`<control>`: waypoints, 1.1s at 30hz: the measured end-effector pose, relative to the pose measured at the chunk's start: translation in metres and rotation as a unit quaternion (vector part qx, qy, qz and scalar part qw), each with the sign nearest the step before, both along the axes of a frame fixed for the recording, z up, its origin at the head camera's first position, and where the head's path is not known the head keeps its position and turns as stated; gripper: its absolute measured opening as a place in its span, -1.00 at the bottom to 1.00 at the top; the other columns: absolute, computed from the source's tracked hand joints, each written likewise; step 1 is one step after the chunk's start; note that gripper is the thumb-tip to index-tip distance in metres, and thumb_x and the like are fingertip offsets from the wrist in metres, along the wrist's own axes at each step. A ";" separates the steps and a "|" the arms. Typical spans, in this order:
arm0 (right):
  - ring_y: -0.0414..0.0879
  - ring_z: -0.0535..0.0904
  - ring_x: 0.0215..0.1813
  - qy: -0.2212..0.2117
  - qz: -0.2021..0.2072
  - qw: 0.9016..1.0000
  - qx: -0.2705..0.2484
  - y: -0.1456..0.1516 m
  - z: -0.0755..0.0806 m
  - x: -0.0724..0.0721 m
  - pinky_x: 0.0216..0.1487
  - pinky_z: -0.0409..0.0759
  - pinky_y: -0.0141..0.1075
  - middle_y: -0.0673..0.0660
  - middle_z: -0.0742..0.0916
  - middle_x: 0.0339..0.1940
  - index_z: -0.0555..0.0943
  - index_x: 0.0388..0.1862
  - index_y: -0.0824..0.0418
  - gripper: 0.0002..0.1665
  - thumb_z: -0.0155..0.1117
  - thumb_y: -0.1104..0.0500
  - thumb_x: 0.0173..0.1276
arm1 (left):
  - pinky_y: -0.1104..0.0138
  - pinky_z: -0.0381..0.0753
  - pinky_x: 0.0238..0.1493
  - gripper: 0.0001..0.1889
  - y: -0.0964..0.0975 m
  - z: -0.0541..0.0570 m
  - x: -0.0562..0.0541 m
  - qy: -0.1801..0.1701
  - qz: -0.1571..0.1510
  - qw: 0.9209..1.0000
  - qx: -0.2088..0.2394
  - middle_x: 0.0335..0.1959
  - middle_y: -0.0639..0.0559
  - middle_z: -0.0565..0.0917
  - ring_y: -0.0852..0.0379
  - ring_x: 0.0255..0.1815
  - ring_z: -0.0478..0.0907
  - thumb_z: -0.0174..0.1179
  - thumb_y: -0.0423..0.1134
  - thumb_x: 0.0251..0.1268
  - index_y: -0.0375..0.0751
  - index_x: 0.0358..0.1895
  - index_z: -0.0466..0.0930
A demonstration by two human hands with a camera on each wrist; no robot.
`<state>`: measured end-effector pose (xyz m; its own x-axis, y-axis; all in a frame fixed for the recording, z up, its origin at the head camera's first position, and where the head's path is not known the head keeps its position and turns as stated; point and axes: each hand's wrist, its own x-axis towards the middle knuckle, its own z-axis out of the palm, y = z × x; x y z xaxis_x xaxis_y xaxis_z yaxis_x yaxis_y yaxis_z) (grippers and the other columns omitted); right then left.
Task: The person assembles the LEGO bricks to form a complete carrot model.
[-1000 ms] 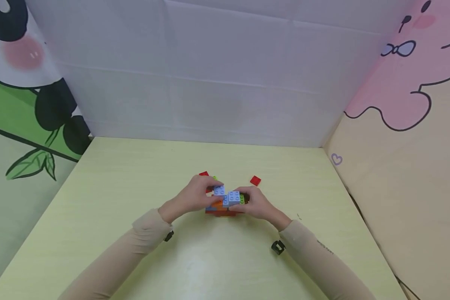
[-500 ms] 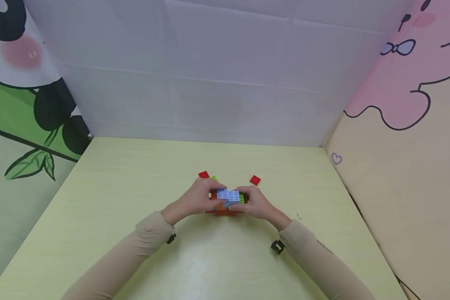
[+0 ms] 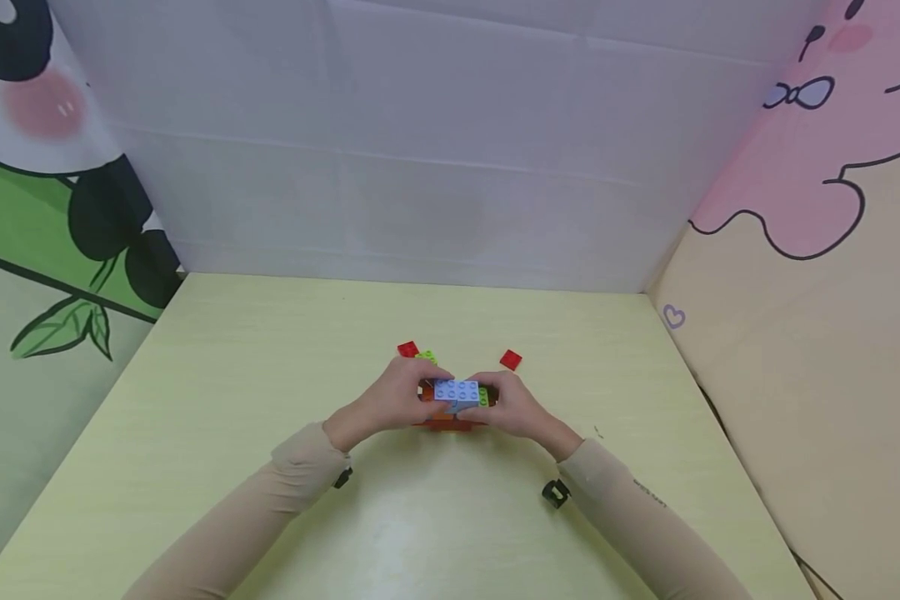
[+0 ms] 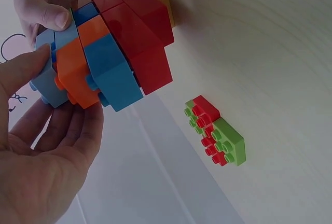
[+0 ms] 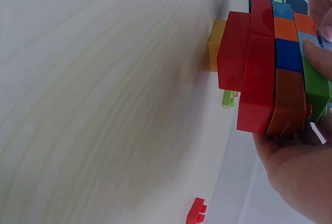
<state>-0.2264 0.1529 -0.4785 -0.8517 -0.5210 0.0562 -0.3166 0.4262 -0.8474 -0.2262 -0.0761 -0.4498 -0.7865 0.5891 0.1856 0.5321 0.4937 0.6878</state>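
A stepped stack of toy building bricks (image 4: 132, 32) stands on the table, with a yellow brick (image 4: 161, 1) at the bottom and red, blue, orange, brown and green bricks above. Two light blue bricks (image 3: 456, 390) sit side by side on top in the head view. My left hand (image 3: 386, 393) pinches the left light blue brick between thumb and fingers. From the other side my right hand (image 3: 521, 408) grips the upper stack, its thumb in front and fingers behind. The right wrist view shows a green brick (image 5: 315, 81) and a brown brick (image 5: 288, 99) beside that hand. Fingers hide parts of the upper layers.
Behind the left hand lie a loose red brick (image 3: 407, 349) and a green brick (image 3: 427, 357), in a small cluster of red and green pieces. Another red brick (image 3: 511, 360) lies behind the right hand. A pale upright sheet (image 3: 420, 208) borders the table's back.
My left hand has moved slightly right and brought its light blue brick level and flush against the other one on top. The right hand has stayed in place.
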 end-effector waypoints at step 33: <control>0.08 0.53 -0.17 -0.008 0.003 1.000 -0.002 -0.010 0.040 0.019 -0.11 0.52 -0.02 0.10 0.66 -0.19 0.63 -0.07 0.35 -0.63 0.46 0.29 0.13 | 0.41 0.56 -0.24 -0.66 0.001 -0.008 -0.005 -0.040 0.013 0.999 0.015 -0.23 0.16 0.64 0.21 -0.26 0.53 0.46 -0.24 0.01 -0.17 -0.08 0.71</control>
<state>-0.2075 0.1433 -0.4383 -0.8495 -0.5256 0.0450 -0.3056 0.4208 -0.8542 -0.2316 -0.0752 -0.4583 -0.8146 0.5633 0.1382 0.4615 0.4853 0.7427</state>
